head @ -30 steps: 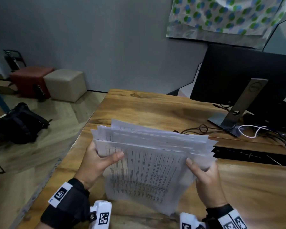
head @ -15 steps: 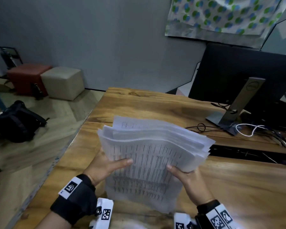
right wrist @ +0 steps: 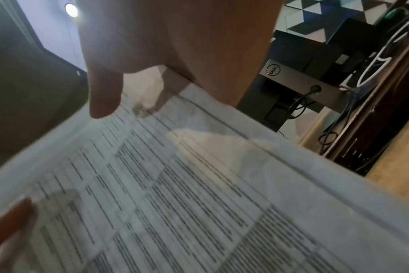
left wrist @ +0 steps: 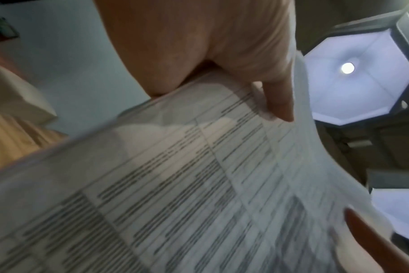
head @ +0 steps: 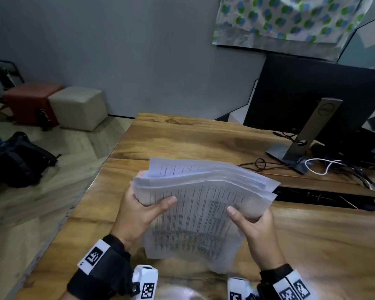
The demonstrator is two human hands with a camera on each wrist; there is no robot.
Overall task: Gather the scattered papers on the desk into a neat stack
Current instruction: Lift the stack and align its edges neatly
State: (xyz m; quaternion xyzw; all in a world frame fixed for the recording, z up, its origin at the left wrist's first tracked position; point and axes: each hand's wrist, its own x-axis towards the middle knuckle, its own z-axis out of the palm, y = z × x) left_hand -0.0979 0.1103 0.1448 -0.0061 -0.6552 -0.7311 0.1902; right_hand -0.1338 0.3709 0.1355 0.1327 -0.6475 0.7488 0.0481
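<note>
A thick bundle of printed white papers stands tilted above the wooden desk, its edges uneven. My left hand grips its left side, thumb on the front sheet and fingers behind. My right hand grips the right side the same way. In the left wrist view the papers fill the frame under my left hand. In the right wrist view the printed sheets lie under my right hand, and the thumb of my left hand shows at the lower left.
A black monitor on a grey stand sits at the desk's back right, with tangled cables beside it. Left of the desk's edge, on the floor, are a black bag and two cube stools.
Both hands have slid along the bundle and drawn the sheets closer together. The fanned top edges have narrowed, and the stack has shifted slightly right and tilted.
</note>
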